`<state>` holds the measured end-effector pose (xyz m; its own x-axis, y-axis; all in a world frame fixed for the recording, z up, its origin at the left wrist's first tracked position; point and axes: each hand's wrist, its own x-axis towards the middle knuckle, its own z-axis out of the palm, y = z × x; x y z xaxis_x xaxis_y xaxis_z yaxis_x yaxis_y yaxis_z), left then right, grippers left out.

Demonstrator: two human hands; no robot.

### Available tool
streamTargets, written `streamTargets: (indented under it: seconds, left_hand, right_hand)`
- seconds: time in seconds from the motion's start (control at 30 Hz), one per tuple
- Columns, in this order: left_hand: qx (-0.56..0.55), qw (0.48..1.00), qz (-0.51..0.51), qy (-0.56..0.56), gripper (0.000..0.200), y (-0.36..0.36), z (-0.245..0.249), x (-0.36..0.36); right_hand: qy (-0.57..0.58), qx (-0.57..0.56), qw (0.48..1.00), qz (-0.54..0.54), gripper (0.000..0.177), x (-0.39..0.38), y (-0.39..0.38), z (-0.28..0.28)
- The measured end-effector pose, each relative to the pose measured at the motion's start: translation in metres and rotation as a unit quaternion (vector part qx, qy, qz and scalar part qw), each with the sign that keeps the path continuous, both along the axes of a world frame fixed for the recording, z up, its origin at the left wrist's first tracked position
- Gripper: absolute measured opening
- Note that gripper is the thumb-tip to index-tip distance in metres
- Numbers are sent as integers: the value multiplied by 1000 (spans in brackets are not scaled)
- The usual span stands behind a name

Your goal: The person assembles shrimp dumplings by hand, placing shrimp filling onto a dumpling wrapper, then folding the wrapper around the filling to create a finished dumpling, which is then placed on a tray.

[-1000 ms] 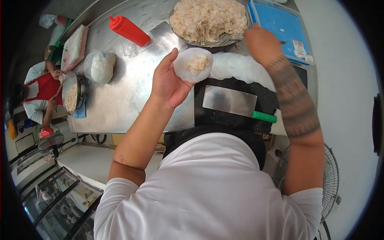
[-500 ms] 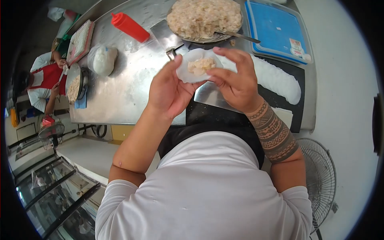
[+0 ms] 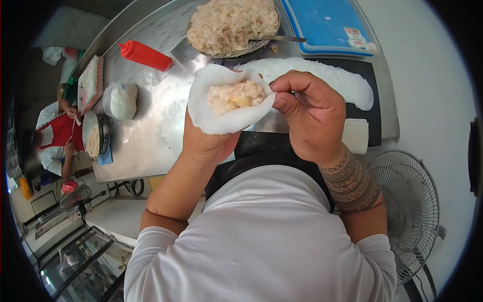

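Observation:
A round white dumpling wrapper [image 3: 200, 103] with a mound of pale, chunky filling [image 3: 234, 98] in it rests on my left hand [image 3: 209, 143], whose fingers are mostly hidden beneath. The wrapper's edges curl up around the filling, and its top is unsealed. With thumb and forefinger, my right hand [image 3: 316, 118] pinches the wrapper's right edge. Beyond both hands stands a bowl [image 3: 190, 44] heaped with the same sort of filling [image 3: 231, 22]; a flat metal spreader [image 3: 284, 38] lies across its right side. A long row of overlapping white wrappers [image 3: 327, 75] lies behind my right hand.
A container with a blue lid [image 3: 327, 25] is at the back right. On the steel table [image 3: 156, 105] are a red squeeze bottle [image 3: 146, 55] and a bagged white lump [image 3: 121, 100]. At far left, a co-worker in a red apron [image 3: 65, 131] handles something beside another bowl [image 3: 103, 136].
The filled wrapper has come closer to the camera and looks larger. My right hand has shifted to pinch its right edge. The whole view has turned a little.

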<state>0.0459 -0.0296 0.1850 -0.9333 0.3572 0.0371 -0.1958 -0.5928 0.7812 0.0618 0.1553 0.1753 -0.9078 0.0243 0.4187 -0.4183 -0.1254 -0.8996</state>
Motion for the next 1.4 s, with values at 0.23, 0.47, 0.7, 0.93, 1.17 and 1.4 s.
streamTargets:
  seconds: [0.23,0.47,0.7,0.93,1.17,1.4]
  left_hand:
    - [-112,993,-26,1,78,0,5,-3]
    - [-215,953,-90,193,74,-10,9,-15]
    - [-34,997,-40,53,50,2,-2,-3]
    - [-118,976,-75,164,55,-1,8,-6]
    - [-49,982,-14,184,54,5,-2,-1]
    - [-71,978,-22,196,43,15,6,-3]
  right_hand:
    - [37,-2,998,-57,17,3,1,4]
    - [-16,-5,999,-33,11,12,2,10]
    - [81,181,979,-54,14,16,11,18]
    - [58,118,989,-65,9,16,9,21]
    - [100,175,977,-63,9,19,16,27]
    - [93,169,979,-63,12,19,18,28]
